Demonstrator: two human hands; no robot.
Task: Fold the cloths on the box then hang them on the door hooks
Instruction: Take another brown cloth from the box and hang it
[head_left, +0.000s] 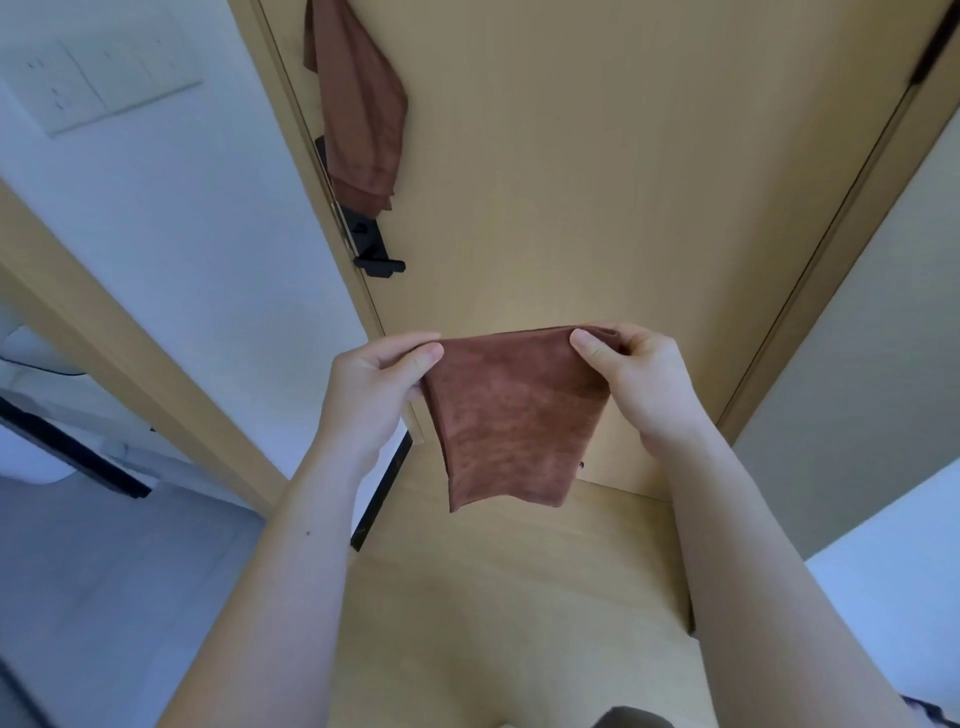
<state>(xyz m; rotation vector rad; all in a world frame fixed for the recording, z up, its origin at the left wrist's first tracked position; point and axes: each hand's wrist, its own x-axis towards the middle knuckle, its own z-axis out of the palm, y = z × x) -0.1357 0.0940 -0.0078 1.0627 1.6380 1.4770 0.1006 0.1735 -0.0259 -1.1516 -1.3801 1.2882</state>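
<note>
A folded brown cloth (511, 421) hangs in the air in front of the wooden door (597, 182), above the light wooden box top (519, 597). My left hand (371, 389) pinches its upper left corner and my right hand (636, 379) pinches its upper right corner, holding the top edge stretched between them. Another brown cloth (361, 114) hangs high on the door's left side; the hook that holds it is out of view.
A black door handle and lock plate (371, 244) sits just below the hanging cloth. A white wall with a switch panel (98, 78) is at the left. A dark object (628, 719) shows at the bottom edge.
</note>
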